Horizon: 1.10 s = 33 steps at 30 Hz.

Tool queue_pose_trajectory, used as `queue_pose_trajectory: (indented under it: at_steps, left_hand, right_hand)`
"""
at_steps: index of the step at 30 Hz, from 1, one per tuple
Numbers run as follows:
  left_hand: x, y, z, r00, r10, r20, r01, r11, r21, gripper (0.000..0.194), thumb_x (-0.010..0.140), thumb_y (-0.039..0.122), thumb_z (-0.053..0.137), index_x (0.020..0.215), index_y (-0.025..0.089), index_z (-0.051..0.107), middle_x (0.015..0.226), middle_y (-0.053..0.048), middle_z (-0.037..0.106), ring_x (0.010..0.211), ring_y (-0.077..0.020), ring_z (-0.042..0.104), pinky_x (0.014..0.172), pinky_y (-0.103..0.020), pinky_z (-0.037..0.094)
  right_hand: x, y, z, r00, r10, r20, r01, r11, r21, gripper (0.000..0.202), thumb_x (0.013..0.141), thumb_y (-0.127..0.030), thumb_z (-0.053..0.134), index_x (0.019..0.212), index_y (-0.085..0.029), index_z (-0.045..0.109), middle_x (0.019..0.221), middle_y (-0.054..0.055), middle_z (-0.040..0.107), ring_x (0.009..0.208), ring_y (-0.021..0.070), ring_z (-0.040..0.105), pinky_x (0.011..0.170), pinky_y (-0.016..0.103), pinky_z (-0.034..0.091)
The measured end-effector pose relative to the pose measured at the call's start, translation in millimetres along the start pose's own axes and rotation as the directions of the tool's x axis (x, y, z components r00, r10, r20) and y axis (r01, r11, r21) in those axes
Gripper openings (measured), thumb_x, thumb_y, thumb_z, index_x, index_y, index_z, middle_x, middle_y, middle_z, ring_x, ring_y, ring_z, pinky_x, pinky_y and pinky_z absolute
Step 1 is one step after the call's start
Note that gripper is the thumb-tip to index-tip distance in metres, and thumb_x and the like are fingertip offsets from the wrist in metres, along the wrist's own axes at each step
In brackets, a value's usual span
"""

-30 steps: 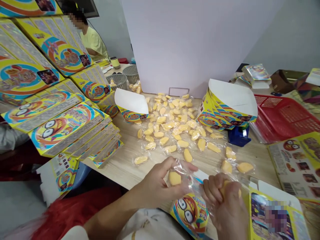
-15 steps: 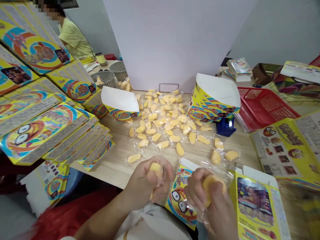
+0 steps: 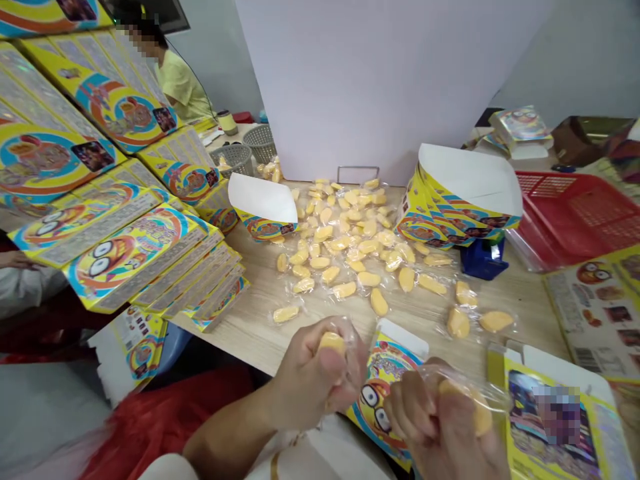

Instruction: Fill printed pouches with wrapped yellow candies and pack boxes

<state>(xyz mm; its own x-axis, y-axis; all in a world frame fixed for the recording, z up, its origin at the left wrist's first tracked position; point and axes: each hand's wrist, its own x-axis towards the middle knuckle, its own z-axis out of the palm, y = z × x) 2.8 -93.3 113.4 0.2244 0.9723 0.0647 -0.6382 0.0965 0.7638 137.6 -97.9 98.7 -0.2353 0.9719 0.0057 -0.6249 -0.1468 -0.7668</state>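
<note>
My left hand (image 3: 313, 377) is closed around a yellow oval piece in clear wrap (image 3: 332, 342), its top showing above the thumb. In my right hand (image 3: 440, 427) is another wrapped yellow oval piece (image 3: 481, 415), with loose film sticking out past the fingers. Whether either hand holds more than one piece is partly hidden. A printed yellow carton (image 3: 384, 400) lies under and between the hands. Just right of my right hand lies another yellow carton (image 3: 553, 423) with its end flap up. Beyond the hands, many similar wrapped pieces (image 3: 345, 247) lie scattered on the table.
Stacked printed boxes (image 3: 145, 250) rise on the left. Cut-open cartons (image 3: 465, 193) nest at right, by a blue tape dispenser (image 3: 483, 259) and a red basket (image 3: 575, 213). A white panel (image 3: 380, 87) stands behind the pile. A person in a yellow shirt (image 3: 183, 87) sits far left.
The camera view has turned left, so everything sits farther right in the picture. Both hands keep their grip on the wrapped pieces; the right hand's piece is more covered by the thumb.
</note>
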Motion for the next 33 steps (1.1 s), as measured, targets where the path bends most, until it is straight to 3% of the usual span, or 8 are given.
queue_pose_trajectory:
  at_steps: [5,11,16,21,24,26,29,33]
  left_hand:
    - [3,3,-0.8,0.999,-0.019,-0.049,0.022,0.998,0.056,0.047,0.075,0.062,0.053,0.066,0.017,0.044,0.042,0.009,0.032,0.034,-0.0032,0.027,0.034,-0.014,0.023]
    - [12,1,-3.5,1.000,-0.014,0.001,0.014,0.999,-0.052,0.043,0.086,0.054,0.042,0.070,0.015,0.049,0.042,0.008,0.030,0.033,-0.0036,0.028,0.034,-0.014,0.025]
    - [16,3,-3.2,0.979,-0.133,0.151,0.163,0.965,-0.205,0.045,0.088,0.053,0.038,0.100,0.015,0.057,0.069,-0.001,0.054,0.050,-0.0085,0.053,0.049,-0.020,0.043]
    - [11,10,0.8,0.956,-0.169,0.239,0.215,0.959,-0.183,0.023,0.088,0.031,0.052,0.102,0.014,0.057,0.079,-0.005,0.061,0.068,-0.0130,0.062,0.066,-0.024,0.048]
    - [10,9,1.9,0.967,-0.178,0.183,0.212,0.959,-0.190,0.021,0.085,0.032,0.056,0.098,0.016,0.055,0.077,-0.003,0.061,0.066,-0.0111,0.062,0.066,-0.023,0.048]
    - [9,6,3.0,0.967,-0.182,0.177,0.221,0.947,-0.233,0.018,0.088,0.032,0.051,0.099,0.018,0.052,0.076,-0.001,0.059,0.058,-0.0086,0.059,0.060,-0.022,0.048]
    - [10,4,5.8,0.965,-0.202,0.169,0.244,0.924,-0.293,0.025,0.088,0.036,0.050,0.108,0.022,0.048,0.075,0.002,0.055,0.048,-0.0057,0.053,0.051,-0.021,0.046]
    - [7,5,9.3,0.962,-0.243,0.126,0.265,0.940,-0.216,0.044,0.072,0.040,0.070,0.106,0.018,0.055,0.064,0.005,0.048,0.048,-0.0023,0.044,0.051,-0.016,0.041]
  right_hand:
    - [-1,6,0,1.000,0.003,0.026,-0.005,0.997,0.076,0.033,0.089,-0.043,0.045,0.064,-0.021,0.050,0.047,-0.008,0.026,0.038,0.0058,0.019,0.036,0.018,0.023]
    - [5,1,-3,0.997,0.079,0.026,-0.082,0.987,0.136,0.036,0.085,-0.049,0.050,0.065,-0.020,0.052,0.047,-0.009,0.026,0.038,0.0053,0.019,0.037,0.017,0.024]
    - [9,-13,-8,0.978,0.202,0.050,-0.208,0.958,0.200,0.061,0.069,-0.073,0.050,0.097,-0.022,0.065,0.063,0.001,0.051,0.053,0.0135,0.047,0.051,0.028,0.044]
    - [6,-19,-9,0.953,0.285,0.105,-0.304,0.901,0.311,0.051,0.077,-0.065,0.046,0.106,-0.027,0.065,0.077,0.004,0.057,0.063,0.0174,0.055,0.061,0.035,0.049]
    - [5,-20,-7,0.939,0.345,0.017,-0.333,0.891,0.308,0.053,0.067,-0.070,0.054,0.096,-0.028,0.068,0.072,0.001,0.057,0.063,0.0163,0.054,0.066,0.035,0.050]
    - [4,-20,-6,0.933,0.357,-0.048,-0.328,0.898,0.292,0.055,0.063,-0.074,0.055,0.093,-0.029,0.067,0.069,0.000,0.056,0.058,0.0148,0.052,0.058,0.031,0.049]
    - [4,-19,-8,0.945,0.327,-0.028,-0.312,0.920,0.236,0.059,0.064,-0.077,0.049,0.093,-0.028,0.066,0.060,-0.002,0.051,0.045,0.0108,0.042,0.041,0.023,0.036]
    - [6,-19,-11,0.972,0.234,0.001,-0.231,0.958,0.172,0.060,0.062,-0.077,0.052,0.086,-0.024,0.068,0.049,-0.007,0.036,0.037,0.0045,0.022,0.037,0.019,0.025]
